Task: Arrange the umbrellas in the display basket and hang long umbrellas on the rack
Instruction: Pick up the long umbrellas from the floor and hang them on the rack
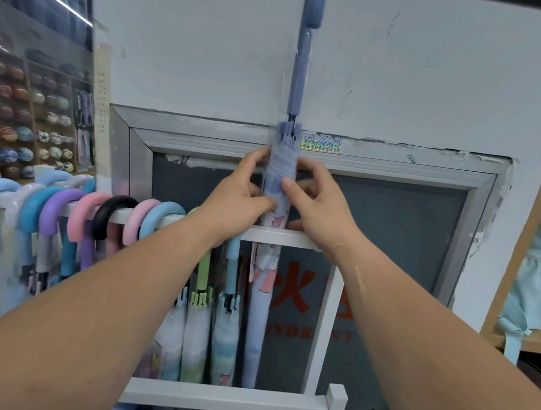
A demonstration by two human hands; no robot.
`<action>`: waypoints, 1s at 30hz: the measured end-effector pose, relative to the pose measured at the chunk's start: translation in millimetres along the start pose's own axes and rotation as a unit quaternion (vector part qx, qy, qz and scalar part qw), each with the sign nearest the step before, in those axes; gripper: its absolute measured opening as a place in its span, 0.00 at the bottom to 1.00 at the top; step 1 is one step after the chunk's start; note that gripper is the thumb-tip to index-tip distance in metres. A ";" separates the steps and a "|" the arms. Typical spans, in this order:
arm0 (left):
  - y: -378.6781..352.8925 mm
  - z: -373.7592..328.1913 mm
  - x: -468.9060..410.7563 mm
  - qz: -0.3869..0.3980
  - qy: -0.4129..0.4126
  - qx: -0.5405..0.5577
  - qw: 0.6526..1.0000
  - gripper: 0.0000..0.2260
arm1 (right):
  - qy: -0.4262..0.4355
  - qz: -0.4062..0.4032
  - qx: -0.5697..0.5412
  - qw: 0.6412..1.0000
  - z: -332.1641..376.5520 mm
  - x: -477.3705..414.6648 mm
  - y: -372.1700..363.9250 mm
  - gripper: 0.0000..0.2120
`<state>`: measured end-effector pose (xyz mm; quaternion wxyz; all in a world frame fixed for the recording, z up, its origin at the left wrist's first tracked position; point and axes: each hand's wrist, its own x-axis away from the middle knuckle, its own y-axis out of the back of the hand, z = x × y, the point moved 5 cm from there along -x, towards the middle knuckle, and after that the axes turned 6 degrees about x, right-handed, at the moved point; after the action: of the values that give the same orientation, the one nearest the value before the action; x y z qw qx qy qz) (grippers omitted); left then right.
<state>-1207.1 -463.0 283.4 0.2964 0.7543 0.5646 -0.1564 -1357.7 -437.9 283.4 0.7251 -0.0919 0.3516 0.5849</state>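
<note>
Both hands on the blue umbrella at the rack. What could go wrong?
1. The blue umbrella is unhooked, its handle far above the rail. The left hand and right hand grip only the canopy, so it might slip.
2. Lowering it may bump the light-blue-handled umbrella beside it.

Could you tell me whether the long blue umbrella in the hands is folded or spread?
Folded: the long blue printed umbrella is a slim roll, pinched by the left hand and right hand.

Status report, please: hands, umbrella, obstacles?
Left hand and right hand both grip blue umbrella, upright. Handle above rack rail, not hooked. Hung umbrellas close at left.
</note>
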 end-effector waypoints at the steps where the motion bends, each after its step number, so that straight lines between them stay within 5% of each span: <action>1: -0.3 -0.4 -0.1 0.007 -0.001 -0.009 1.000 0.33 | 0.008 -0.001 -0.007 1.000 1.4 -2.0 -1.6 0.17; 8: 3.4 5.1 -4.2 -0.030 -0.018 0.033 0.999 0.18 | 0.004 0.054 0.037 0.998 -2.0 -4.1 -6.3 0.18; 16: 3.9 1.6 -2.8 -0.023 -0.030 0.038 0.999 0.23 | -0.038 0.104 0.111 0.988 0.7 -1.1 -4.2 0.16; 21: 1.2 1.8 -2.8 0.006 -0.007 0.005 1.000 0.27 | -0.050 -0.011 0.062 0.997 36.9 -11.7 21.3 0.10; 24: 1.5 2.3 -2.4 0.009 -0.003 -0.018 1.000 0.26 | -0.030 -0.039 0.001 0.999 72.9 -23.1 39.6 0.15; 30: 1.6 2.3 -1.0 0.004 0.016 -0.032 0.999 0.24 | -0.020 0.093 0.049 0.994 110.7 -41.1 37.2 0.28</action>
<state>-1205.7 -465.5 282.6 0.3116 0.7491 0.5712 -0.1247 -1349.9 -398.7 400.6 0.6779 -0.0118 0.3721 0.6339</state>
